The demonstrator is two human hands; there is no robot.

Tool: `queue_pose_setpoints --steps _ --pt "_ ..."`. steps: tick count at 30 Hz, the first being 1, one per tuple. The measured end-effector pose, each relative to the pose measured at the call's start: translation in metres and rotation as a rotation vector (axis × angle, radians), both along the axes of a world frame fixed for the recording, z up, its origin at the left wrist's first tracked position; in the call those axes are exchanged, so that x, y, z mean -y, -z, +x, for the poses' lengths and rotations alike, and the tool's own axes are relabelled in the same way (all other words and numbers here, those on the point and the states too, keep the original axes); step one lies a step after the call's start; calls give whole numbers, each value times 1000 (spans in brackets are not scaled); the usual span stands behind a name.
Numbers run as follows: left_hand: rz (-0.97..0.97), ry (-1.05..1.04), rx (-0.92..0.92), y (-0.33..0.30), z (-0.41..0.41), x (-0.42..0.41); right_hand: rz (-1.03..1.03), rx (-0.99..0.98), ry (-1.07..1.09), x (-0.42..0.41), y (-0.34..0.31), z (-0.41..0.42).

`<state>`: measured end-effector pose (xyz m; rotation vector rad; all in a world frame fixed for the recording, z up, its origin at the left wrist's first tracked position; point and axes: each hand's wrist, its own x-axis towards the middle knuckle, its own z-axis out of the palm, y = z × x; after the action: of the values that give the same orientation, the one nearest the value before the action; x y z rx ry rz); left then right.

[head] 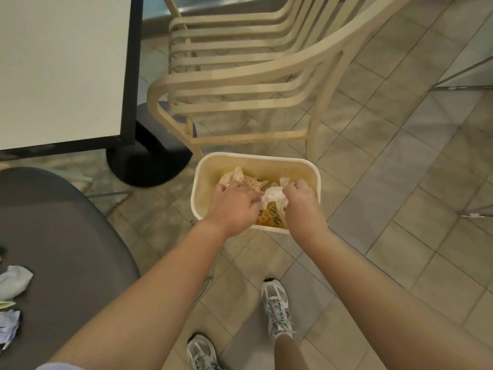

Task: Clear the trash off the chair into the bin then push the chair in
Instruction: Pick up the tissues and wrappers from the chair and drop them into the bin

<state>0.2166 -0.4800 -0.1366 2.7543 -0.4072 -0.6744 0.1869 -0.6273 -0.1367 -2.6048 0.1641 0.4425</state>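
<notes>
Fingers (256,200) of the left hand (234,206) curled down and together inside the bin (257,159), pressed against a white crumpled napkin (273,194); whether actually clamped on it, cannot tell. Fingers (289,188) of the right hand (302,206) likewise bent, bunched on the napkin's other edge. Both hands low over the opening, probably so that the paper drops or packs down inside and does not spill onto the tiled floor (400,236). Beneath them, a yellow printed wrapper (269,218) and more crumpled paper (234,176), already in. Bin on the floor just in front of the wooden slatted chair (240,73), close to the feet, handy for short trips. Left of the bin, a grey chair seat (66,236) beside the desk (61,68), with crumpled trash (14,281) lying at its left edge. Judging by that, clearing unfinished and chair not yet pushed in.
</notes>
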Motion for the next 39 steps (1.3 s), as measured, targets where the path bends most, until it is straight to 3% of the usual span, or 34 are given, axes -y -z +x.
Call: queue_pose_setpoints --steps 3,10,13,24,33,39 --pt "5 -59 -40 -1 1 -2 -37 5 -29 -2 0 -2" --pt "-163 -195 191 -26 -15 -29 -89 212 -83 -30 -15 -1" --pt "-149 -210 243 -35 -30 -56 -20 328 -169 -59 -21 -1" --pt "57 -387 392 -50 -109 -208 53 358 -509 -214 -42 -38" --pt "114 -605 395 -41 -198 -348 81 226 -711 -363 -37 -87" --pt "192 -831 178 -18 -243 -416 23 85 -868 -445 -20 -108"
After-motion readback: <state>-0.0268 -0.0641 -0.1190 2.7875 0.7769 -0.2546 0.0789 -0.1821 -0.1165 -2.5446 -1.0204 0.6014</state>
